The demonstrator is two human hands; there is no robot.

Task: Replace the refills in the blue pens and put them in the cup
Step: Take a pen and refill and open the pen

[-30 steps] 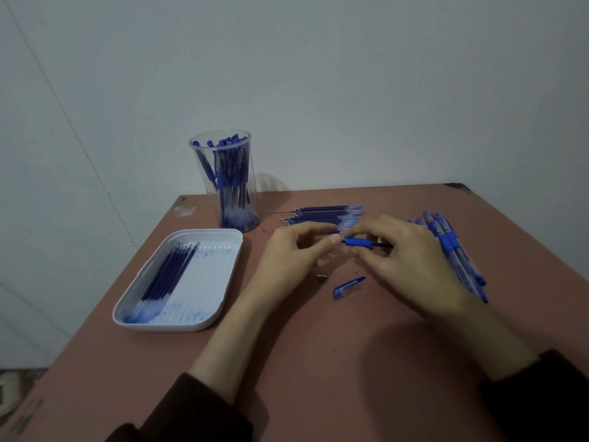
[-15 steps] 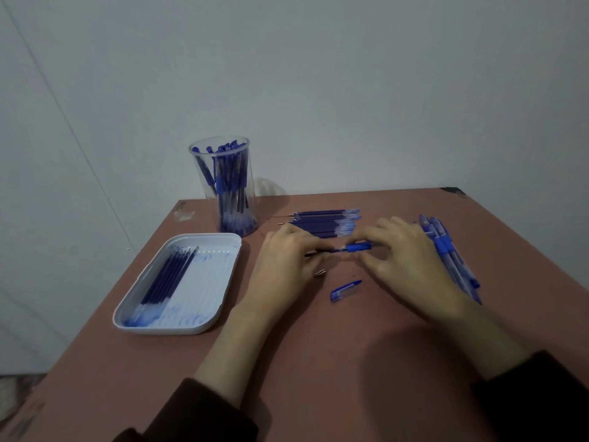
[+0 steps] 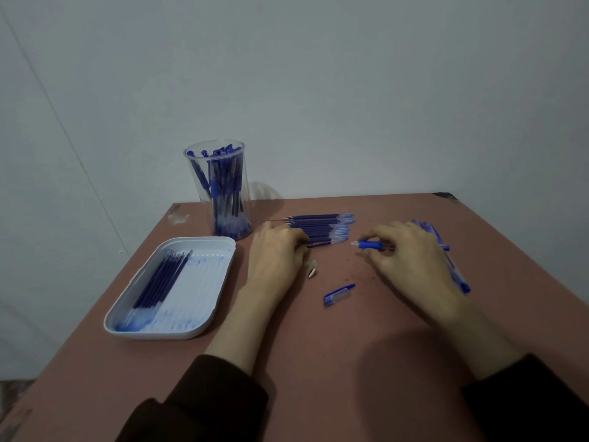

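My right hand [image 3: 411,253] pinches a pen barrel [image 3: 369,244] with a blue grip, its clear front end pointing left. My left hand [image 3: 274,250] lies at the left end of the row of new refills [image 3: 322,226], fingers curled on a dark refill [image 3: 320,244] at the row's near edge. A blue-and-clear pen cap [image 3: 339,295] and a small metal tip [image 3: 312,272] lie loose on the table between my hands. The clear cup [image 3: 223,189] with several blue pens stands at the back left. More blue pens [image 3: 459,275] lie behind my right hand.
A white tray [image 3: 210,311], ink-smeared, holds several dark refills [image 3: 162,280] at the left of the brown table [image 3: 318,362]. A pale wall rises right behind the table's far edge.
The hands have drawn apart. My left hand pulled the dark refill out of the barrel and moved left to the refill row. My right hand moved right with the barrel.
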